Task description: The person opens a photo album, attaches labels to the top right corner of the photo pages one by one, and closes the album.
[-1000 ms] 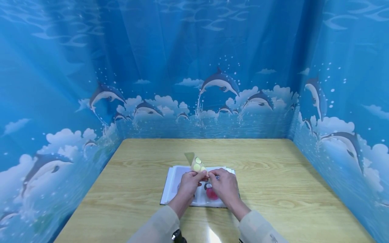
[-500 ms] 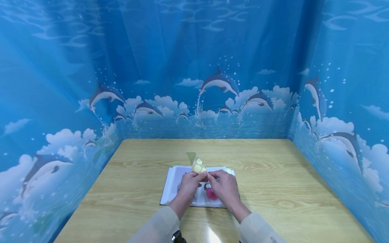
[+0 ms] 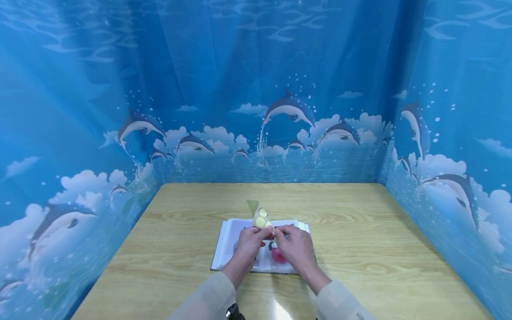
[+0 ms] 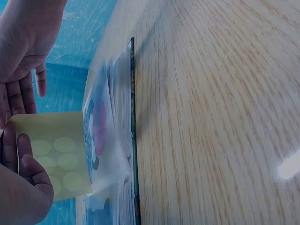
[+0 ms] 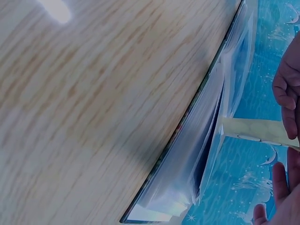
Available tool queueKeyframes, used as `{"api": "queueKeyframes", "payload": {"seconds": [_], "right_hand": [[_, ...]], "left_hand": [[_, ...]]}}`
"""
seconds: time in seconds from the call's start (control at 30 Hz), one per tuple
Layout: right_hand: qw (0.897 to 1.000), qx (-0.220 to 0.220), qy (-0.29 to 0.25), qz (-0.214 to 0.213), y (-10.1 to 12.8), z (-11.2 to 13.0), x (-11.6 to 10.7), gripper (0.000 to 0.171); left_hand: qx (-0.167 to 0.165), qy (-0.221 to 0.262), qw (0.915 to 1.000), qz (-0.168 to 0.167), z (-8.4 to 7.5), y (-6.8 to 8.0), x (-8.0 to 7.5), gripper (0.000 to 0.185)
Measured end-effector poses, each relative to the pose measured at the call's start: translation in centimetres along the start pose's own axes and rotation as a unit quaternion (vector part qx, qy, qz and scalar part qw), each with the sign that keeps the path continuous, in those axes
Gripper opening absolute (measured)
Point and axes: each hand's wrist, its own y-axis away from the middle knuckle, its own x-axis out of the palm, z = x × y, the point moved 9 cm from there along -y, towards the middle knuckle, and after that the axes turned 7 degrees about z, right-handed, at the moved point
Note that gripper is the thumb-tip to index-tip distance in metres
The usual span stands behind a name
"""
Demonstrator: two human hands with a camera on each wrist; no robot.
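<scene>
Pinching a sticker sheet [image 3: 259, 216] upright — both hands [image 3: 272, 246], fingertips together, above the book [image 3: 226, 249].

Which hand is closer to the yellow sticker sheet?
Left. The left hand pinches the yellow sticker sheet at its bottom; the right hand sits just beside its lower edge.

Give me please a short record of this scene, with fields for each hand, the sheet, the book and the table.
left hand: pinches the lower end of the sticker sheet
right hand: fingertips at the same end of the sheet; its grip on it is not clear
sticker sheet: pale yellow, round green dots, held up above the book
book: open, glossy pages, flat on the table, under both hands
table: light wood grain, blue dolphin curtain around
</scene>
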Motion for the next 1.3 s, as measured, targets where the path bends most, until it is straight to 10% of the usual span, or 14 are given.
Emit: {"api": "queueKeyframes", "payload": {"seconds": [0.47,1.3], "right_hand": [[1.000,-0.023,0.019,-0.003,0.2,0.4,0.1,0.009],[0.987,0.088,-0.133,-0.021,-0.1,-2.7,-0.6,0.014]], "left_hand": [[-0.019,-0.010,0.9997,-0.008,0.4,0.2,-0.1,0.025],[-0.025,0.009,0.9997,-0.003,0.4,-0.2,-1.6,0.027]]}}
